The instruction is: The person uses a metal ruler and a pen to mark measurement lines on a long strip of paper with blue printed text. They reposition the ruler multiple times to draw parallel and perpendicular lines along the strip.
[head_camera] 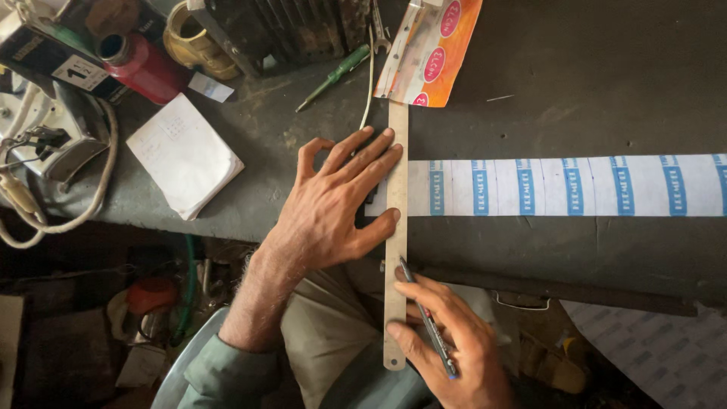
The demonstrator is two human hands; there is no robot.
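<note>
Left hand [333, 204] at frame centre, spread flat, fingers splayed, palm down on the dark workbench [575, 91]; fingertips press the metal ruler [395, 227] and the left end of the white strip with blue bands [560, 186]. Nothing clasped, just pinning. Ruler runs vertical, from under the orange packet [432, 53] at top centre down past the bench edge to lower centre. Right hand [450, 341] at lower centre-right, fingers curled around a pen [428, 322], tip touching the ruler's right edge just below the strip; thumb rests on the ruler's lower end. Strip lies horizontal, running to the right frame edge. White notepad [185, 155], red spool [144, 67], green screwdriver [333, 76] at upper left.
</note>
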